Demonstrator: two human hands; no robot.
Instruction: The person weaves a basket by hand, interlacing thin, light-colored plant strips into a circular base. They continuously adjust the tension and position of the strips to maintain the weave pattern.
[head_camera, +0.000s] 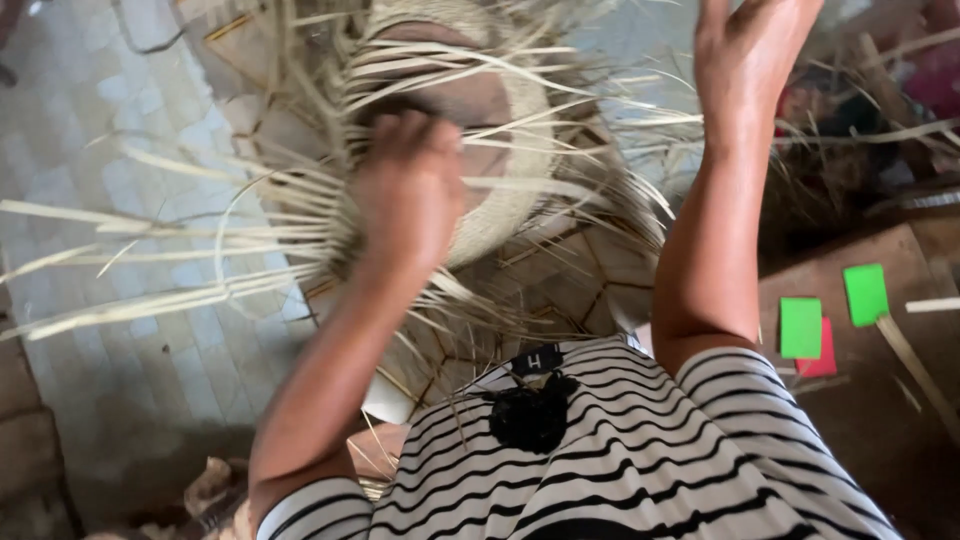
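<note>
We are gripping the pale, round, half-woven straw hat (500, 170) with our closed left hand (405, 190), steadying it, while our right hand (745, 60) is lifting open-fingered and empty at one o'clock.

Tiled floor (150, 330), perhaps strewn straw (120, 300).

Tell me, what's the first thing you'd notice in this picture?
The half-woven straw hat at top centre, with loose pale strands fanning out to the left over the tiled floor. The left hand is closed on its brim, blurred, while the right hand is raised open at the top. Bright green cards lie at right on a brown board.
</note>
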